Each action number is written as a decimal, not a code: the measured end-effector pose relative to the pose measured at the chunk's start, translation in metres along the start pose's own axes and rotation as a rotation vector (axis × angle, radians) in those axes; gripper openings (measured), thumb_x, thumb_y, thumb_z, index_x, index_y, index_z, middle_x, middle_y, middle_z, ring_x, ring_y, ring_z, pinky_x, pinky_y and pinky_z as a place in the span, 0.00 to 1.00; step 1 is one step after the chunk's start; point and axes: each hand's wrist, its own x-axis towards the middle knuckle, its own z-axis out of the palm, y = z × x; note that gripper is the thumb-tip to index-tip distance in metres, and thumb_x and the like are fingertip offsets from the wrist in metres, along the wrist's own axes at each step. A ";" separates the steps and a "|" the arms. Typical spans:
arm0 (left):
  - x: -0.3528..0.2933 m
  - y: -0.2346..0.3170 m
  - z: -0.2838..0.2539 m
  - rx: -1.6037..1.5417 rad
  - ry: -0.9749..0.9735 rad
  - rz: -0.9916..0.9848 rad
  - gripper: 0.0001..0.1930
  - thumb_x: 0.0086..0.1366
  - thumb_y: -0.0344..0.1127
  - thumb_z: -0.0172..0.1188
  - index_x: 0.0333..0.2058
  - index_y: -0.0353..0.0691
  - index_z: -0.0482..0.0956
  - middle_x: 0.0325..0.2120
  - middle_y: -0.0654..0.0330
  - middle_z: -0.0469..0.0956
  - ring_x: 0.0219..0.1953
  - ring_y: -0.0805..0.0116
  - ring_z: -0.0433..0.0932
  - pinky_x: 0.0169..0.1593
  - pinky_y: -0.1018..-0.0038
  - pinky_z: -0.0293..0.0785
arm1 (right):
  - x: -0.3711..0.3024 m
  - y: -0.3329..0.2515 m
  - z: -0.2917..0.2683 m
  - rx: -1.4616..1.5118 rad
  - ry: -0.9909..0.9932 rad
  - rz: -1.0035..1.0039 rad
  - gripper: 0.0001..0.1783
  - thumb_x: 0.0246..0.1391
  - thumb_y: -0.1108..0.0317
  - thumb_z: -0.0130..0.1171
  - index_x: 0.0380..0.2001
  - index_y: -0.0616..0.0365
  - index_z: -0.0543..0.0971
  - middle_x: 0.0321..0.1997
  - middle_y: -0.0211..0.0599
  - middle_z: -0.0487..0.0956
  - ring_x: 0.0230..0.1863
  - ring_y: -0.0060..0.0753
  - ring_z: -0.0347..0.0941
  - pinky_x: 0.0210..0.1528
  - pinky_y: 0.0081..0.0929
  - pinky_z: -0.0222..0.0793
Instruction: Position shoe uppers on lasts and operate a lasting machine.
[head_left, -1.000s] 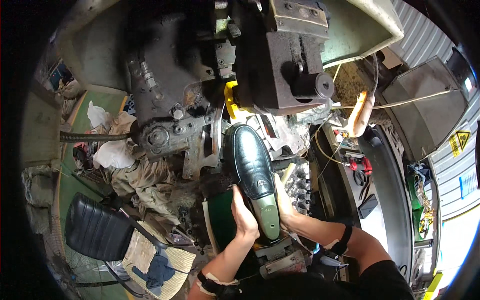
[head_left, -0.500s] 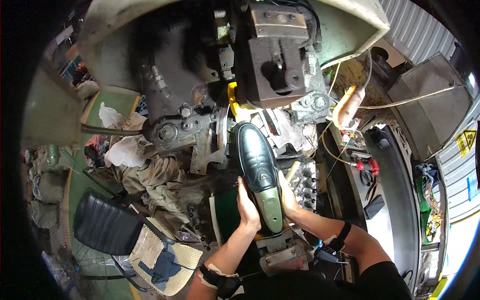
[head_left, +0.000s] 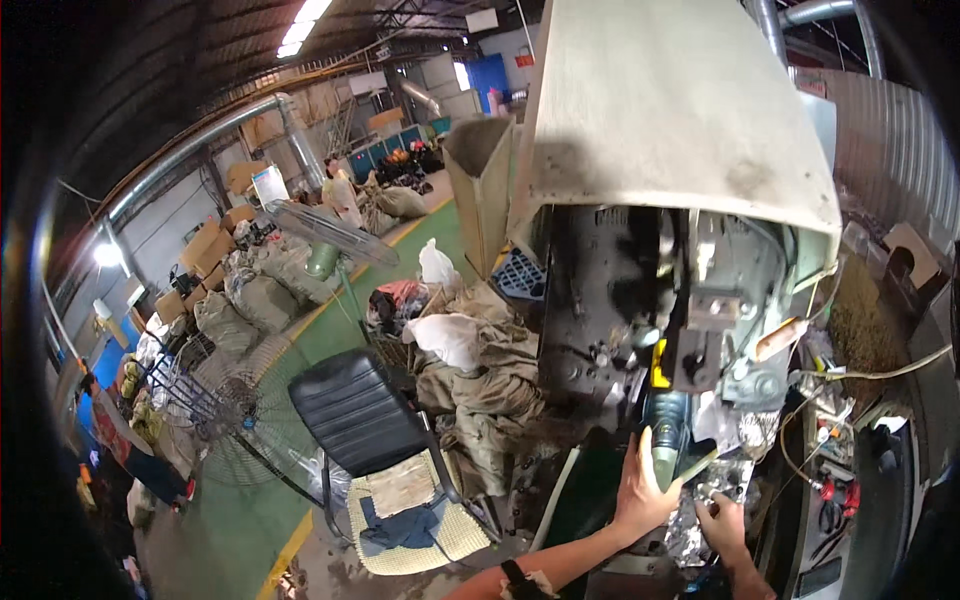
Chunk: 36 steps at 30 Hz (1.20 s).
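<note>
Black leather shoe [head_left: 668, 412] on a green last [head_left: 664, 460] is touching your left hand [head_left: 642, 492] at the dark metal machine's [head_left: 700, 345] near edge. Your right hand [head_left: 725, 525] is curling nearby; I cannot tell either grip.

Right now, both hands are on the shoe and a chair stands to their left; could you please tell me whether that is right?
Not quite: only the left hand is on the shoe. The head view shows the right hand apart from it. The chair does stand to their left.

Chair [head_left: 355, 410] left of machine [head_left: 590, 300]; cloth [head_left: 405, 525] on seat [head_left: 458, 505]; shoe [head_left: 667, 420] at machine front.
</note>
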 end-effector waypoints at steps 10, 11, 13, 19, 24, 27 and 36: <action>-0.003 -0.009 0.005 0.010 0.024 -0.002 0.52 0.57 0.38 0.71 0.73 0.33 0.48 0.69 0.32 0.58 0.70 0.34 0.60 0.73 0.54 0.59 | 0.005 -0.009 0.001 -0.111 0.080 -0.146 0.17 0.55 0.62 0.64 0.47 0.55 0.84 0.25 0.54 0.82 0.30 0.61 0.80 0.33 0.52 0.75; -0.003 -0.009 0.005 0.003 0.022 -0.006 0.52 0.57 0.38 0.71 0.73 0.34 0.48 0.69 0.32 0.57 0.71 0.35 0.60 0.73 0.54 0.59 | 0.005 -0.009 0.001 -0.105 0.071 -0.120 0.17 0.55 0.63 0.64 0.47 0.55 0.84 0.25 0.55 0.82 0.30 0.61 0.80 0.35 0.53 0.75; -0.003 -0.009 0.005 -0.005 0.023 -0.016 0.52 0.57 0.39 0.71 0.73 0.34 0.48 0.69 0.32 0.57 0.71 0.35 0.60 0.73 0.54 0.59 | 0.004 -0.009 0.000 -0.085 0.069 -0.105 0.18 0.55 0.62 0.64 0.48 0.55 0.84 0.25 0.55 0.82 0.30 0.61 0.80 0.35 0.53 0.75; -0.004 -0.010 0.004 0.033 0.005 -0.044 0.53 0.57 0.41 0.74 0.73 0.33 0.48 0.69 0.34 0.59 0.70 0.37 0.62 0.72 0.55 0.61 | 0.000 -0.004 0.001 -0.093 0.048 -0.062 0.19 0.55 0.61 0.64 0.49 0.55 0.84 0.24 0.54 0.81 0.30 0.60 0.81 0.34 0.52 0.75; -0.005 -0.009 0.004 0.027 0.029 -0.038 0.53 0.57 0.41 0.74 0.73 0.33 0.49 0.68 0.35 0.60 0.69 0.37 0.63 0.71 0.55 0.62 | -0.001 0.003 0.007 -0.127 0.061 -0.054 0.19 0.55 0.60 0.64 0.48 0.56 0.84 0.23 0.55 0.82 0.29 0.61 0.81 0.35 0.53 0.75; -0.005 -0.009 0.004 0.028 0.036 -0.025 0.53 0.56 0.41 0.74 0.73 0.33 0.49 0.68 0.35 0.61 0.69 0.37 0.64 0.71 0.55 0.63 | -0.001 0.007 0.009 -0.102 0.070 -0.055 0.20 0.55 0.59 0.64 0.48 0.56 0.84 0.24 0.55 0.82 0.30 0.61 0.81 0.36 0.54 0.76; -0.006 -0.011 0.004 0.031 0.048 0.001 0.53 0.56 0.41 0.74 0.73 0.33 0.50 0.67 0.34 0.62 0.68 0.37 0.65 0.70 0.55 0.64 | -0.001 0.005 0.007 -0.153 0.088 -0.065 0.20 0.55 0.60 0.64 0.49 0.53 0.84 0.28 0.53 0.84 0.32 0.61 0.81 0.39 0.53 0.77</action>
